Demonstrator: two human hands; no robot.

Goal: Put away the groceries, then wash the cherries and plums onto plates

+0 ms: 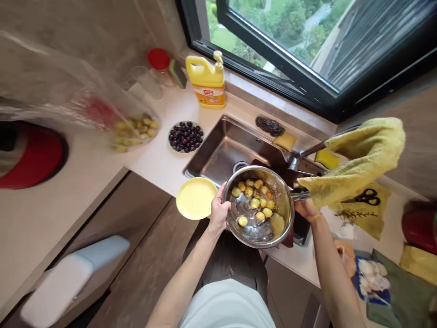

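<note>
A stainless steel bowl (251, 217) is held at the sink's front edge, tilted toward me. Several small round yellow-green and brownish fruits (254, 203) lie in it with a little water. My left hand (219, 207) grips the bowl's left rim, thumb on top. At the right side, my right hand (306, 209) is closed against the bowl below the faucet; most of its fingers are hidden. The bowl overlaps part of the sink (232, 148). Just left of my left hand, a yellow plate (194, 198) sits at the counter's front edge.
Dark grapes (186, 136) fill a dish left of the sink. Behind stands a yellow detergent bottle (207, 86). A yellow cloth (368, 159) hangs over the faucet on the right, near scissors (369, 197). A plastic bag of fruits (141, 127) lies on the left.
</note>
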